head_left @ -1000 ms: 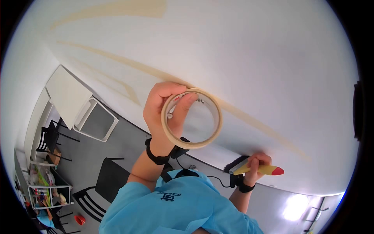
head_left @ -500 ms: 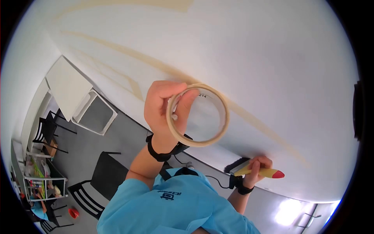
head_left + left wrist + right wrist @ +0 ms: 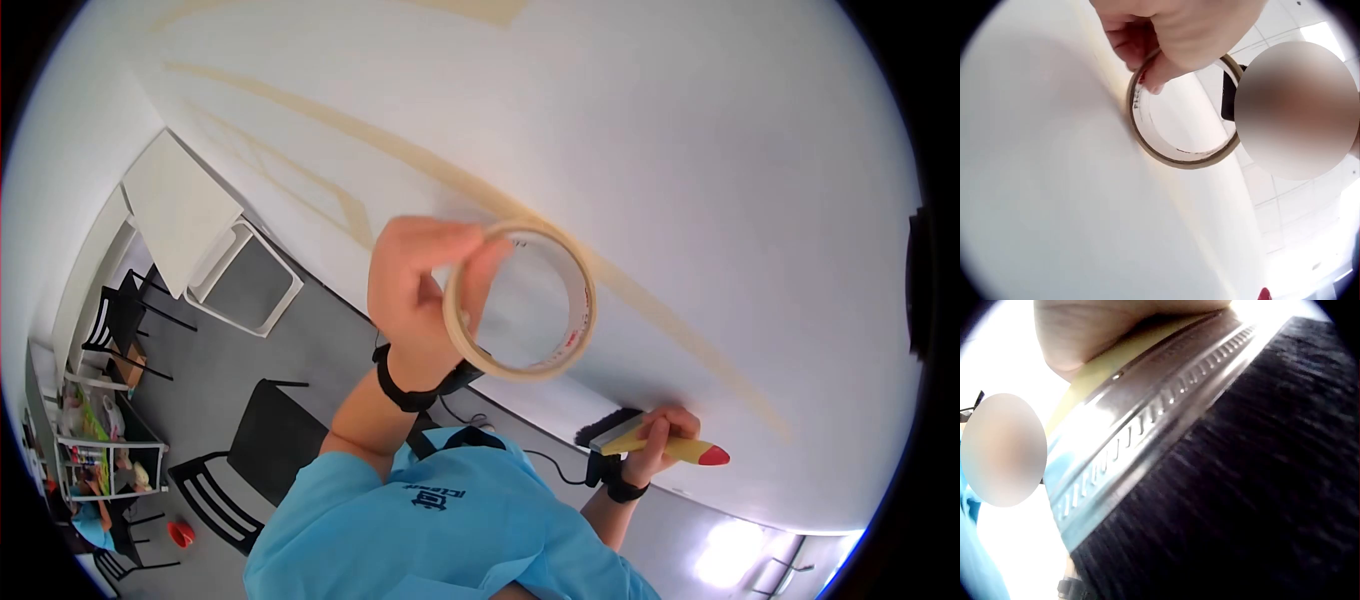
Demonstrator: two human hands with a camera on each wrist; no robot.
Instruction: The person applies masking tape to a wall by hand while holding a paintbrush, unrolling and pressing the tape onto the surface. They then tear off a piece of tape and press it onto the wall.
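Note:
My left hand [image 3: 415, 275] pinches the rim of a masking tape roll [image 3: 581, 300], the thumb inside its ring. The roll sits close against the white wall, over a long pale tape strip [image 3: 400, 150] that runs across it. The left wrist view shows the roll [image 3: 1188, 164] edge-on to the wall, with print inside its core. Lower right, my right hand [image 3: 658, 445] grips a paint brush [image 3: 688, 450] by its yellow, red-tipped handle. Its black bristles [image 3: 1229, 481] and metal band fill the right wrist view.
Other tape strips [image 3: 350, 215] mark the wall at upper left. A white table [image 3: 185, 210] and a black chair [image 3: 275, 435] stand on the grey floor to the left. Beyond them are a loaded shelf rack [image 3: 110, 455] and a red object [image 3: 181, 533]. A cable [image 3: 560, 470] hangs by my body.
My left hand and the tape roll have shifted to the right along the strip, and the print inside the core has turned round. The right hand keeps the brush in nearly the same place.

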